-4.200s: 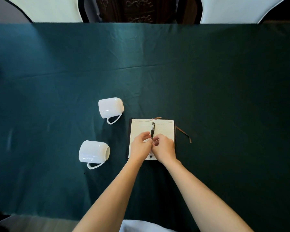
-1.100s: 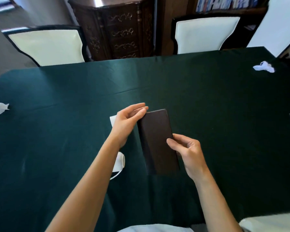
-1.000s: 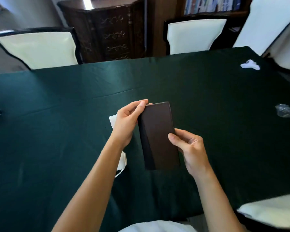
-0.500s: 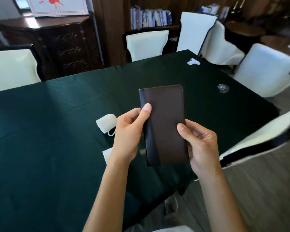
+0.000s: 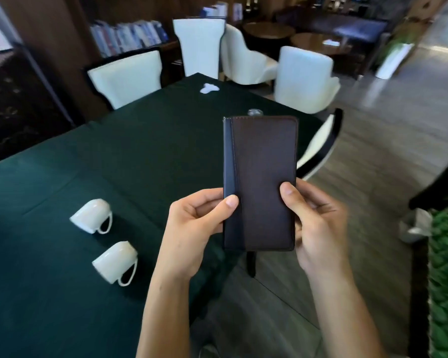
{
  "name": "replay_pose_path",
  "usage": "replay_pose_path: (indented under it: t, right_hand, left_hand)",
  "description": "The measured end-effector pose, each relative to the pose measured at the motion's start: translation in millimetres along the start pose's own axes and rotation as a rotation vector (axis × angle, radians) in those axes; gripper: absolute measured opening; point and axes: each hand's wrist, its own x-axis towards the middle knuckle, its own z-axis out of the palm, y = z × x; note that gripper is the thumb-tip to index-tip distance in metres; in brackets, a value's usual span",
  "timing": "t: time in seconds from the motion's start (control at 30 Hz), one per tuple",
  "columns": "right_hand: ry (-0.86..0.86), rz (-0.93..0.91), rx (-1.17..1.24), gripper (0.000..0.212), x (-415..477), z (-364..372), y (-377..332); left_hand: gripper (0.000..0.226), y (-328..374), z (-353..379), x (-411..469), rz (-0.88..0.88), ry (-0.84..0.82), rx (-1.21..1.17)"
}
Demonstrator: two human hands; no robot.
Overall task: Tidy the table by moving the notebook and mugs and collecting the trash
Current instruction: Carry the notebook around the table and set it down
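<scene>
Upright in mid-air, the closed notebook (image 5: 260, 182) is gripped along its lower edges: left hand (image 5: 192, 233) thumb on its spine side, right hand (image 5: 318, 228) thumb on its cover. Beside the notebook, two mugs (image 5: 92, 215) (image 5: 114, 262) lie tipped on the table (image 5: 49, 293).

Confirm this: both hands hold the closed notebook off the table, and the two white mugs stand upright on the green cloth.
Not quite. The head view shows the two white mugs lying on their sides, not upright. The rest holds: left hand and right hand hold the closed notebook off the table.
</scene>
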Motion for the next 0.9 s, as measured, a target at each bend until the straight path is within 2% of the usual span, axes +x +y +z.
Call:
replay_pose_path:
  t: [0.07,0.2,0.3,0.53,0.63,0.77,0.9]
  right_hand:
    - [0.077,-0.019,-0.008,0.017,-2.3,-30.1,-12.7]
    - [0.213,-0.053,-0.013,0.016,-4.4,-97.6,-39.4]
    - [0.285,-0.057,-0.008,0.015,-5.4,-145.7,-55.8]
    - [0.38,-0.047,-0.022,0.016,-9.1,-251.4,-89.2]
    - [0.4,-0.036,-0.026,0.02,-10.6,-282.3,-98.3]
    - [0.446,-0.044,-0.046,0.015,-12.5,-325.3,-108.9]
    - [0.498,-0.036,-0.031,0.016,-9.1,-354.8,-119.0]
  left_hand:
    - [0.038,-5.1,31.8,-0.1,-0.04,-0.062,0.015]
    - [0.027,-20.9,103.7,-2.9,-0.105,-0.186,0.043]
    - [0.028,-31.9,152.8,-7.4,-0.149,-0.254,0.06]
    - [0.034,-60.3,253.9,-27.6,-0.166,-0.344,0.182]
    - [0.032,-68.4,284.1,-34.4,-0.185,-0.356,0.192]
    - [0.028,-80.0,325.8,-40.1,-0.213,-0.402,0.211]
    - [0.036,-86.7,358.4,-34.4,-0.241,-0.47,0.286]
